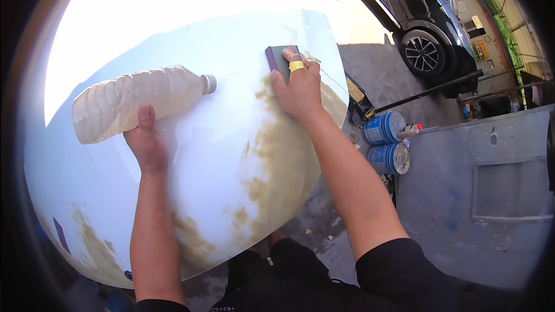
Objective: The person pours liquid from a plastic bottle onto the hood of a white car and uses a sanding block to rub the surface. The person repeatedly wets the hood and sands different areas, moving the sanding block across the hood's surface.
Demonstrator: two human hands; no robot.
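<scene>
My left hand (148,145) is wrapped round a large clear plastic bottle (136,99), thumb on its near side. Cloudy, pale contents show through the ribbed wall, and the capped end points right. Beneath both hands spreads a glossy white car-body panel (202,179) with patchy tan areas. Near its far right edge, my right hand (302,88) grips a dark grey-green block with a purple side (277,58), probably a sanding block, resting against the panel. A yellow band wraps one finger of that hand. The underside of the block is hidden.
Two blue buckets (384,128) stand on the floor right of the panel, beside a long dark bar (428,89). A grey metal surface (445,190) fills the lower right. A dark car (425,20) is parked at the far right. A purple strip (61,236) lies at the panel's lower left.
</scene>
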